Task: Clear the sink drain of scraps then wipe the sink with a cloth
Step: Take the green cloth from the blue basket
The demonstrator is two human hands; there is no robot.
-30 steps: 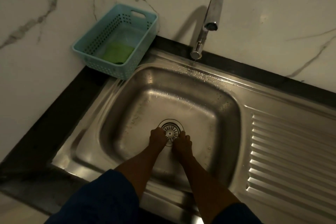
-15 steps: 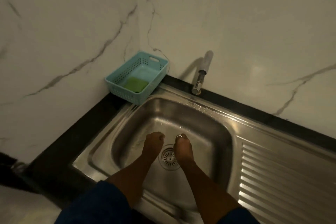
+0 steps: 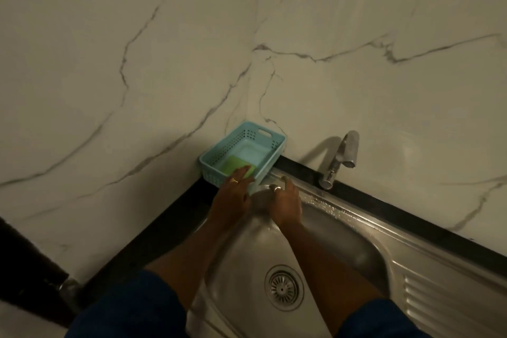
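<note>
Green cloth [image 3: 238, 167]: flat on the floor of the pale blue basket [image 3: 270, 138], in the near half, close under the front wall. Basket parked in the corner where the two marble walls meet, at the far left corner of the sink [image 3: 323, 250], partly on the dark table [image 3: 153, 230]. Long side of the cloth running with the long side of the basket, away toward the corner.

Left hand [image 3: 233, 195] reaching over the basket's near rim, fingers [image 3: 241, 173] extended and loose, tips on or just above the cloth's near edge; contact not certain, nothing gripped yet. Right hand [image 3: 285, 200] just beside it over the sink's far rim, fingers spread and relaxed, empty so far as visible. Left hand clearly the nearer of the two to the cloth, which lies directly ahead of and below its fingertips.

Drain strainer [image 3: 284, 287] well apart, back toward the body, no scraps visible on it in this dim light. Likely next: pinch the near edge with the left fingers and lift clear of the basket wall.
</note>
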